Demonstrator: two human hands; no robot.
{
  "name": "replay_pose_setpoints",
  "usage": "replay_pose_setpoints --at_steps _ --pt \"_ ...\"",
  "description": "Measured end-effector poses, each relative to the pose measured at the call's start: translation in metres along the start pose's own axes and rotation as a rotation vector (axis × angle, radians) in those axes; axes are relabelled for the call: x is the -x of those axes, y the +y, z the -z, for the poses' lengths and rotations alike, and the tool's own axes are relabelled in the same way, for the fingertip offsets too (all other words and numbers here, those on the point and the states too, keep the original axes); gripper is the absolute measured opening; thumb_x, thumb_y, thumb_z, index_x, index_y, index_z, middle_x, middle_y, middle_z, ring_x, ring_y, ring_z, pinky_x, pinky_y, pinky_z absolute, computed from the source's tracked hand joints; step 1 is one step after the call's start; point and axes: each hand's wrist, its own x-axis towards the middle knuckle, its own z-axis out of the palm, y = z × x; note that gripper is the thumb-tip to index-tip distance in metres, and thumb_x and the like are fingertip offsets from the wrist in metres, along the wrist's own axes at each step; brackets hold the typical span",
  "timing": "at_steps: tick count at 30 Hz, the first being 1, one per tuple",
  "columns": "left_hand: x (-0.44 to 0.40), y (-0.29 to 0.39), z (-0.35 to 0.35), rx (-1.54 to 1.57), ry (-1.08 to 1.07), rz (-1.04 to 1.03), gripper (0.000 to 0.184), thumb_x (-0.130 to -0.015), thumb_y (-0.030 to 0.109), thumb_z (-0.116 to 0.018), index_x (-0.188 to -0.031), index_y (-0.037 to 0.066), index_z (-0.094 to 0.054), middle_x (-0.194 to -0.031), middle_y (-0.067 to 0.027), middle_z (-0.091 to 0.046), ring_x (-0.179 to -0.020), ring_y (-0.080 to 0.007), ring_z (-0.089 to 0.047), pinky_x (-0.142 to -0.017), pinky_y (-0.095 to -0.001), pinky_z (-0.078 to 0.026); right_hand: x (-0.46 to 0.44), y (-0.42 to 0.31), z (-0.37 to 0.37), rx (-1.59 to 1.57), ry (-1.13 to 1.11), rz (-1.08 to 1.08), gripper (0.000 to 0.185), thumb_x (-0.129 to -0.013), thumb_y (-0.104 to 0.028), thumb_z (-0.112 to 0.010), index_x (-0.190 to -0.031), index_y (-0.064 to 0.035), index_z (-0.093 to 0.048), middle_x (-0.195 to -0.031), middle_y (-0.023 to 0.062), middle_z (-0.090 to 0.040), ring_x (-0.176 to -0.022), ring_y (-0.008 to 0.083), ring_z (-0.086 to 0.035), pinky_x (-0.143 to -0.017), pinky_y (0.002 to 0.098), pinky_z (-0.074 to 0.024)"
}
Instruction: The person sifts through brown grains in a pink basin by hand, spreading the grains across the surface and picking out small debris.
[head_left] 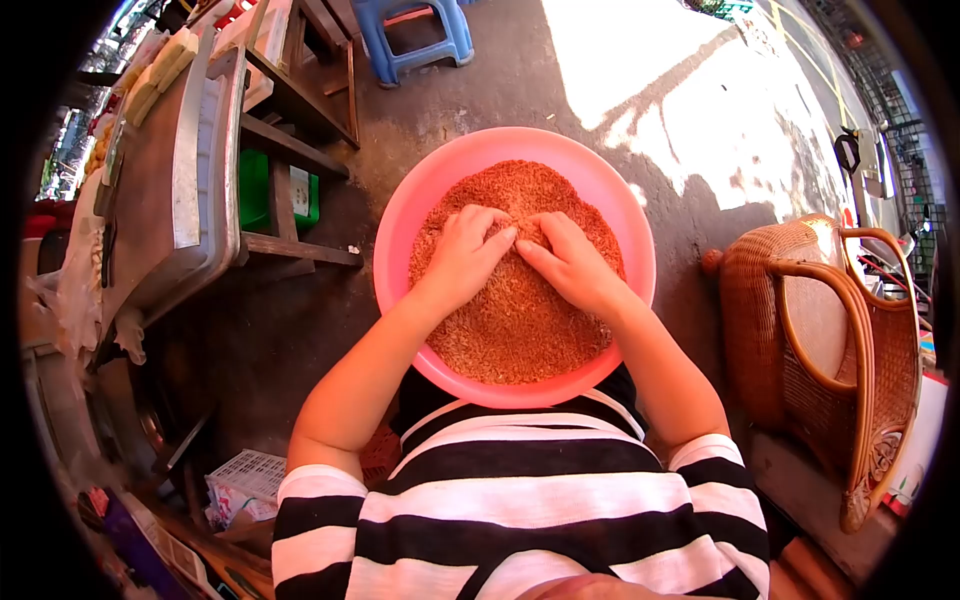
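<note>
A pink plastic basin [395, 235] rests at my lap, filled with reddish-brown, crumbly grains [520, 330] whose exact kind I cannot make out. My left hand [465, 255] reaches into its middle, fingers curled down and pressed together over the grains. Close beside it, my right hand [570, 262] is bent the same way, with fingertips in the grains. The two thumbs point at each other and nearly touch. Both palms are hidden, so how much each hand grips does not show.
To the right stands a brown wicker armchair [780, 330]. A blue plastic stool [415, 40] is ahead. On the left are a metal-topped table [165, 190] on a wooden frame and a green container [255, 190]. A white basket [250, 475] sits at lower left.
</note>
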Motion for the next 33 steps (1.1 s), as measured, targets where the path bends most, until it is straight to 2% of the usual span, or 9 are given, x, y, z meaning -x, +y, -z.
replay_pose_setpoints --at_steps 3,7,11,18,24,26,29,31,33 --pt "0.028 0.018 0.009 0.001 -0.077 -0.107 0.032 -0.096 0.026 -0.055 -0.112 -0.001 -0.059 -0.118 -0.0153 -0.056 -0.117 -0.0302 -0.048 -0.104 -0.0406 -0.034 0.019 -0.018 0.023 0.032 -0.169 0.012 0.036 -0.093 -0.028 -0.058 -0.115 0.0004 -0.057 -0.104 0.0189 -0.059 -0.103 0.0364 -0.055 -0.092 0.0431 -0.0427" --pt "0.033 0.021 0.023 -0.105 -0.144 -0.067 0.046 -0.097 0.033 -0.054 -0.129 0.001 -0.055 -0.141 -0.0197 -0.046 -0.140 -0.0346 -0.029 -0.114 -0.0444 -0.024 0.009 -0.017 0.051 -0.031 -0.096 -0.004 0.038 -0.095 -0.027 -0.056 -0.121 0.0007 -0.056 -0.115 0.0202 -0.060 -0.111 0.0345 -0.056 -0.097 0.0414 -0.0421" --pt "-0.028 -0.022 0.018 -0.085 0.037 0.016 0.049 -0.093 0.035 -0.054 -0.128 0.000 -0.055 -0.136 -0.0231 -0.049 -0.131 -0.0374 -0.040 -0.110 -0.0440 -0.031 -0.040 0.013 0.045 0.051 0.014 -0.043 0.039 -0.097 -0.028 -0.051 -0.123 -0.0001 -0.055 -0.121 0.0205 -0.060 -0.113 0.0339 -0.057 -0.098 0.0415 -0.0422" --pt "-0.073 -0.042 -0.008 -0.132 -0.092 0.207 0.040 -0.090 0.036 -0.055 -0.109 0.000 -0.060 -0.122 -0.0209 -0.058 -0.117 -0.0401 -0.051 -0.096 -0.0466 -0.042 -0.074 0.036 0.003 0.154 -0.084 -0.135 0.039 -0.095 -0.036 -0.051 -0.107 0.0004 -0.059 -0.105 0.0237 -0.063 -0.102 0.0379 -0.060 -0.089 0.0452 -0.0442" --pt "-0.016 0.009 0.009 -0.183 -0.114 0.005 0.027 -0.091 0.023 -0.056 -0.105 0.000 -0.059 -0.107 -0.0179 -0.060 -0.109 -0.0360 -0.053 -0.094 -0.0429 -0.041 -0.031 -0.004 0.019 0.094 -0.183 -0.062 0.035 -0.095 -0.033 -0.052 -0.096 0.0011 -0.060 -0.095 0.0222 -0.062 -0.094 0.0404 -0.057 -0.084 0.0463 -0.0445" --pt "0.009 0.012 0.006 -0.130 -0.030 -0.168 0.027 -0.090 0.022 -0.058 -0.108 0.001 -0.057 -0.107 -0.0160 -0.059 -0.108 -0.0342 -0.052 -0.094 -0.0422 -0.039 -0.005 -0.019 0.025 0.106 -0.141 0.044 0.033 -0.094 -0.031 -0.054 -0.101 0.0008 -0.060 -0.101 0.0219 -0.062 -0.100 0.0395 -0.056 -0.088 0.0459 -0.0433" --pt "0.043 0.027 0.013 -0.180 -0.183 -0.180 0.046 -0.093 0.027 -0.057 -0.133 0.004 -0.049 -0.138 -0.0187 -0.046 -0.136 -0.0363 -0.034 -0.113 -0.0452 -0.024 0.026 -0.027 0.030 0.121 -0.148 0.167 0.039 -0.094 -0.029 -0.057 -0.120 0.0002 -0.056 -0.121 0.0218 -0.057 -0.119 0.0391 -0.050 -0.102 0.0474 -0.0368" --pt "0.063 0.040 0.023 -0.236 -0.240 -0.074 0.058 -0.094 0.032 -0.057 -0.141 0.003 -0.039 -0.149 -0.0218 -0.030 -0.143 -0.0359 -0.018 -0.116 -0.0476 -0.014 0.050 -0.035 0.034 0.150 -0.169 0.079 0.056 -0.095 -0.031 -0.056 -0.141 -0.0017 -0.041 -0.146 0.0268 -0.035 -0.140 0.0384 -0.029 -0.114 0.0499 -0.0219" --pt "0.076 0.044 0.035 -0.161 -0.221 0.030 0.068 -0.094 0.035 -0.056 -0.147 0.001 -0.030 -0.155 -0.0244 -0.018 -0.147 -0.0348 -0.007 -0.117 -0.0485 -0.008 0.068 -0.048 0.041 0.112 -0.028 -0.053 0.064 -0.097 -0.030 -0.055 -0.146 0.0010 -0.030 -0.151 0.0258 -0.028 -0.144 0.0329 -0.023 -0.116 0.0454 -0.0192"
